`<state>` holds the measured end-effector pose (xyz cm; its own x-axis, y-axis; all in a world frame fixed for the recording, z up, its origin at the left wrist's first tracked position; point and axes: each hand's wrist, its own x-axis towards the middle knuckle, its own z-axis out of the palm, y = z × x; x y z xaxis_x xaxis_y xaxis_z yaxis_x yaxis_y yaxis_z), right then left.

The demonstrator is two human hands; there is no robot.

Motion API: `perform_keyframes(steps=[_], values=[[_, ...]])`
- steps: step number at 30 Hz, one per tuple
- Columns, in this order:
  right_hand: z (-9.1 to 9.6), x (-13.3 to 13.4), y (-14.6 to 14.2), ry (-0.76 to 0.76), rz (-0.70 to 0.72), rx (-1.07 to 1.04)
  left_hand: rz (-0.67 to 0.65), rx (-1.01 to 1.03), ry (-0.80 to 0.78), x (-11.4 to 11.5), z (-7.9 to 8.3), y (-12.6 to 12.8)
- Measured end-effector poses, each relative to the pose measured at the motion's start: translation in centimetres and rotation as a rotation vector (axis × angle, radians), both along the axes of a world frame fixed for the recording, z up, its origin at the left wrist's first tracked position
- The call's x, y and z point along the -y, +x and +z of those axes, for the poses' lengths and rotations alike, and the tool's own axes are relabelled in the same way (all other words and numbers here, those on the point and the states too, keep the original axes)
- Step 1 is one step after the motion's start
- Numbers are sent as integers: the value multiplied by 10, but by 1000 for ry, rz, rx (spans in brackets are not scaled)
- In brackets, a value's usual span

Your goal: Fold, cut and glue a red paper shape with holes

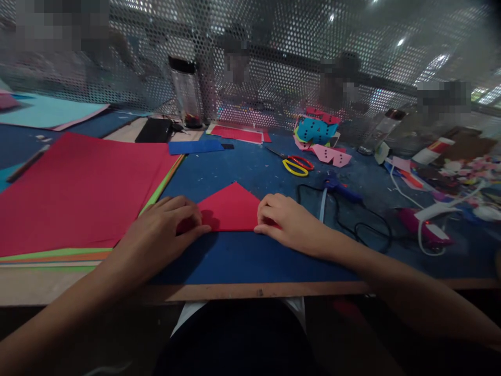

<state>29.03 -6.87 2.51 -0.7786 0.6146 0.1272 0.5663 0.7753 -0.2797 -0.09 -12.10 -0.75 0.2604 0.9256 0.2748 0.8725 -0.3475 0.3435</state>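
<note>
A red sheet of paper point(234, 211), folded to a triangle, lies flat on the blue tabletop with its point away from me and its long straight edge toward me. My left hand point(170, 224) is closed on the left corner, thumb along the near edge and fingers curled over the top. At the right corner, my right hand point(287, 222) is curled the same way, thumb at the edge. Both hands hide the corners they hold. A stack of large coloured sheets, red one point(78, 193) uppermost, lies beside my left hand.
Yellow-and-red-handled scissors point(296, 166), a blue glue gun point(342, 189) with a black cable and pink and blue dotted paper pieces point(317, 130) lie beyond my right hand. A clear bottle point(188, 96) stands near a perforated metal screen point(266, 68). Scraps and a magenta device point(425, 227) crowd the right.
</note>
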Motion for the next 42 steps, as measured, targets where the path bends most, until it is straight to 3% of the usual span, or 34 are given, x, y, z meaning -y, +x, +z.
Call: perform_keyframes(steps=[11,23,29,42], values=[[6,0,11,-28,-19,32,13,-13,-66,5,11,5],[10,-1,26,-49,-60,57,33,6,-91,3,8,2],[10,-2,33,-47,-58,58,67,14,-25,0,-3,-3],[11,0,41,-31,-77,67,33,13,-20,-2,-6,-12]])
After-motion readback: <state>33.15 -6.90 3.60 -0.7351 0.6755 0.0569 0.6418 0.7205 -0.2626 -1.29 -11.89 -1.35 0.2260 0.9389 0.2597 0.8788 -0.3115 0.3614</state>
